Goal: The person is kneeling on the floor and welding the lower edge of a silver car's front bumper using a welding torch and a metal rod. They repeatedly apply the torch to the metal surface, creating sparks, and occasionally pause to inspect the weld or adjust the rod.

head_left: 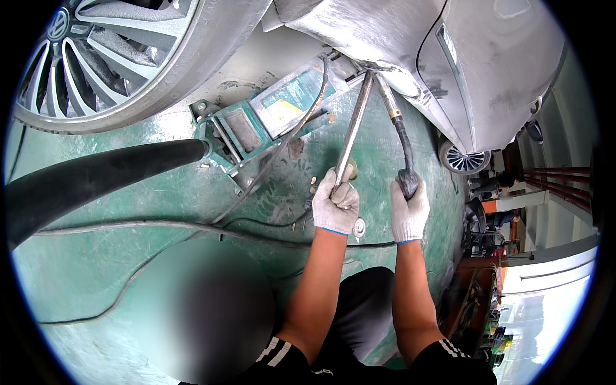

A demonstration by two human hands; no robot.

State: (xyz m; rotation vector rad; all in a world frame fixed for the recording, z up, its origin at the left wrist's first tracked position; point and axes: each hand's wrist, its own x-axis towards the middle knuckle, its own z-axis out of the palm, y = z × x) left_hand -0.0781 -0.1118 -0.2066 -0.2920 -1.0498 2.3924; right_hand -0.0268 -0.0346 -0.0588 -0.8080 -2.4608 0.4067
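My gloved left hand [337, 202] is wrapped round a long metal bar [355, 131], which slants up and away from me. The bar's far end meets the battered lower edge of a silver car body [378, 29]. To its right, my gloved right hand [409, 208] grips the dark handle of what looks like a welding torch [403, 138], with a bent black neck and a brass-coloured collar. Its pale tip sits beside the bar's end at the sill [401, 82]. Whether the tip touches metal, I cannot tell.
A green floor jack [247, 131] reaches under the car, its thick black handle [109, 183] stretching left. A large wheel [128, 61] stands upper left. Cables [173, 224] cross the green floor near my knees. Several people and equipment [478, 224] are at the far right.
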